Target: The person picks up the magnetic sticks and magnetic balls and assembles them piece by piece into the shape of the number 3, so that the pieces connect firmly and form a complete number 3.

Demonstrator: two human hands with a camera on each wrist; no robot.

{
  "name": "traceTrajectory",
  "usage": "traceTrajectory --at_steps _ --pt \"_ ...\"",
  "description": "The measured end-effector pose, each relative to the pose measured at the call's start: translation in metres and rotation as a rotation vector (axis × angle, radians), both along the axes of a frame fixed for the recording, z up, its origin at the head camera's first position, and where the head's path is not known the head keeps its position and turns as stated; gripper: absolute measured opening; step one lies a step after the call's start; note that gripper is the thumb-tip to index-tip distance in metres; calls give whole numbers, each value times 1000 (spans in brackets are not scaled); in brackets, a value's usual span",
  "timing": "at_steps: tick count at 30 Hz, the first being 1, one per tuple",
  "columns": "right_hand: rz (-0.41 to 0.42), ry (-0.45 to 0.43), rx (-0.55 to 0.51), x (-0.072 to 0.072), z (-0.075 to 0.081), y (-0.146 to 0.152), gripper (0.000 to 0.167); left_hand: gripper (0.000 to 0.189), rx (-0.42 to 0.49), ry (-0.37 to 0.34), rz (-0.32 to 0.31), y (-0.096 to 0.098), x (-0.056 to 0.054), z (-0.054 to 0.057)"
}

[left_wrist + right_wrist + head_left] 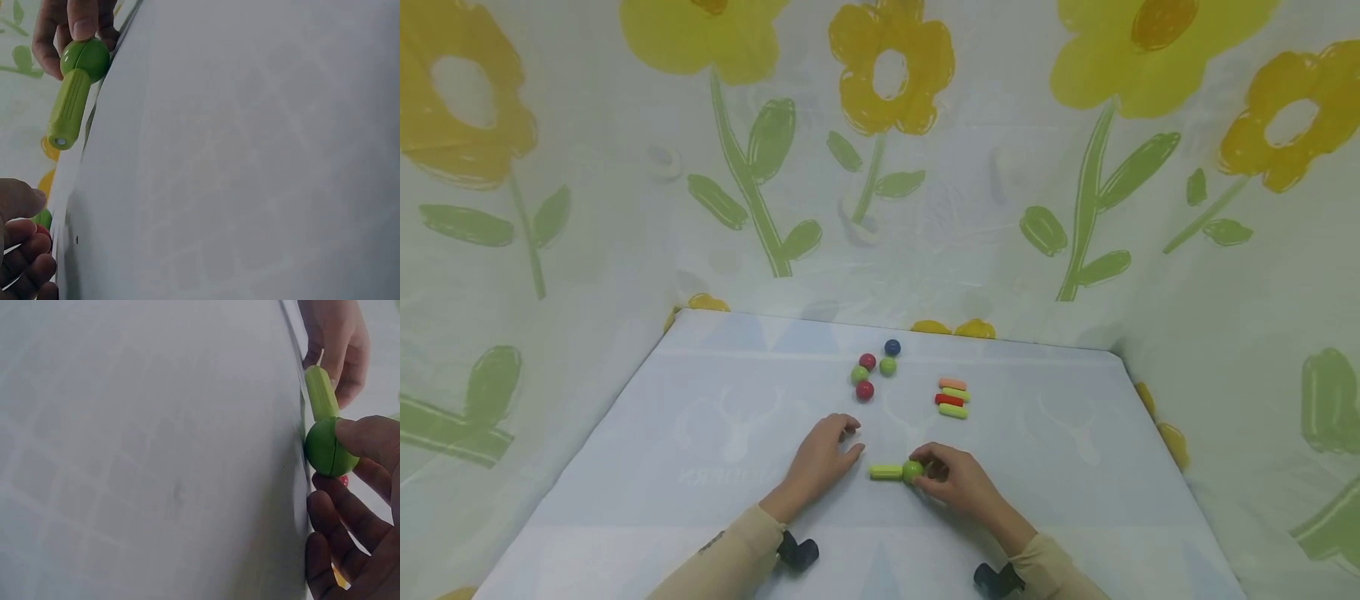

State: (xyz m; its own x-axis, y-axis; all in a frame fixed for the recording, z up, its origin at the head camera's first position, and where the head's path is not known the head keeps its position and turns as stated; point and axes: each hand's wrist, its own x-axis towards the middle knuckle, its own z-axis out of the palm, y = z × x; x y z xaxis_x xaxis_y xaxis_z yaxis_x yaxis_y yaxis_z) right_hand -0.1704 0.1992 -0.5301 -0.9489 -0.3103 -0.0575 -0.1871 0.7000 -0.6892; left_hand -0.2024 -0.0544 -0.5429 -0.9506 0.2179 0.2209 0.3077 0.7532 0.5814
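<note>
My right hand (953,479) pinches a green ball (912,472) between thumb and fingers. A yellow-green rod (885,472) meets the ball end-on and points left. In the left wrist view, a small metal spot shows at the free end of the rod (67,112). The right wrist view shows the thumb on the green ball (327,449), which has a seam round it. My left hand (824,457) stays just left of the rod, fingers loosely bent, holding nothing and apart from the rod.
Farther back lie two red balls (865,391), two green balls (888,367) and a blue ball (892,347). Right of them are several short rods in a row, among them an orange rod (952,384) and a red rod (949,400). Flower-printed curtains (955,250) surround the white table (715,500).
</note>
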Motion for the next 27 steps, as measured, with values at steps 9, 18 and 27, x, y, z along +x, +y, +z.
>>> traceTrajectory --at_steps 9,18,27 --pt "1 14 -19 1 -1 0 25 31 -30 37 38 -1 -18 -1" --pt "17 -3 -31 1 -1 -1 25 39 -32 -1 68 -3 -35 1" --pt "15 -6 -31 0 -1 1 26 45 -41 41 63 2 -51 2"
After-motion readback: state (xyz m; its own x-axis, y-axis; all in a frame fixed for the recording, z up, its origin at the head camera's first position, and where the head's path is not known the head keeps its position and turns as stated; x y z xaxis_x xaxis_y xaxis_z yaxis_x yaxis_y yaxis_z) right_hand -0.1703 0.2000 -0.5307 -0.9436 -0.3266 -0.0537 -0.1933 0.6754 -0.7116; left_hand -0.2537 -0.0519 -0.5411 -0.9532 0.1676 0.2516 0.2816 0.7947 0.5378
